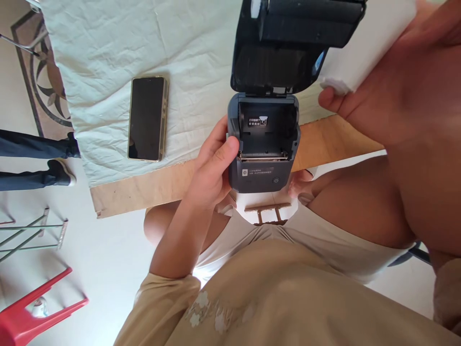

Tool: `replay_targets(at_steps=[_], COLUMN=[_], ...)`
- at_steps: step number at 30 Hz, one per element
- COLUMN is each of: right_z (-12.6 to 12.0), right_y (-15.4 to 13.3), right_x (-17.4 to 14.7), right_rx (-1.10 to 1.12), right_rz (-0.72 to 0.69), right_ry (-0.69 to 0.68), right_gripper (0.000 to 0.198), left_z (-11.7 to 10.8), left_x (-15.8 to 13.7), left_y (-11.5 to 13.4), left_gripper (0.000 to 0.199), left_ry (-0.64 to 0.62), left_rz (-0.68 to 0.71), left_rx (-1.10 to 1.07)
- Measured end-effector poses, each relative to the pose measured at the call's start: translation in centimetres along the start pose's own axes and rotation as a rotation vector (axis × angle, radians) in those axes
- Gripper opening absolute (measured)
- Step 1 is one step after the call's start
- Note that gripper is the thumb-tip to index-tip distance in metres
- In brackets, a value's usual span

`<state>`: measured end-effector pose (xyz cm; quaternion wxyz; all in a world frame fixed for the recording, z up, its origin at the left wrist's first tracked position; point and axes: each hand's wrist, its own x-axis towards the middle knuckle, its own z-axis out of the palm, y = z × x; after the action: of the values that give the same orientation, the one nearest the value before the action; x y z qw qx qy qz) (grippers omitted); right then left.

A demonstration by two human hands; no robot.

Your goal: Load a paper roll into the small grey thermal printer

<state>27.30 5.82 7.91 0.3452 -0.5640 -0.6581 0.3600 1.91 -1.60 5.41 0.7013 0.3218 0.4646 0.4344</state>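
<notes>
My left hand (216,166) grips the left side of a dark portable label printer (264,173), with the thumb on its edge. The printer's black lid (277,67) stands swung up and back, showing a hollow compartment (264,137) with a small printed sticker inside. Close to the camera at upper right, my right hand (406,86) is wrapped round a white roll (370,43), which has a pale round core end showing. This roll sits to the right of the raised lid and partly behind it. Much of the right hand's grip is cut off by the frame edge.
A phone (146,119) with a dark screen lies on the pale cloth (194,62) over the table. The table's bare wooden edge (133,197) runs along the front. On the floor at left are a red stool (21,317), a metal frame (32,233) and another person's legs (32,180).
</notes>
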Motion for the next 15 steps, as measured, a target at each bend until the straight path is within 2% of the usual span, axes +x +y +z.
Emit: replay_targets(at_steps=[2,3,5,7,10,13,15], right_z=[-0.1,0.0,0.4,0.9,1.0,0.9,1.0], right_y=[-0.8,-1.2,-2.0,-2.2,-1.6,-0.5,0.2], right_x=[-0.2,-0.4,-0.7,-1.0,-1.0,-0.5,-0.2], right_rx=[0.264,0.346,0.369,0.354,0.396,0.586,0.662], right_rz=[0.171,0.23,0.236,0.207,0.213,0.317,0.335], right_ry=[-0.02,-0.009,0.092,0.12,0.048,-0.036,-0.083], right_gripper=[0.06,0.05,0.029,0.025,0.033,0.065,0.065], left_z=[0.0,0.0,0.2,0.3,-0.2,-1.3,-1.9], left_x=[0.1,0.1,0.0,0.0,0.2,0.9,1.2], left_y=[-0.1,-0.1,-0.1,-0.2,-0.7,-1.6,-2.1], left_gripper=[0.071,0.071,0.07,0.065,0.063,0.065,0.064], left_ry=[0.014,0.028,0.062,0.064,0.023,-0.051,-0.08], left_rz=[-0.009,-0.005,0.04,0.08,0.116,0.21,0.249], left_rx=[0.017,0.026,0.035,0.05,0.07,0.091,0.111])
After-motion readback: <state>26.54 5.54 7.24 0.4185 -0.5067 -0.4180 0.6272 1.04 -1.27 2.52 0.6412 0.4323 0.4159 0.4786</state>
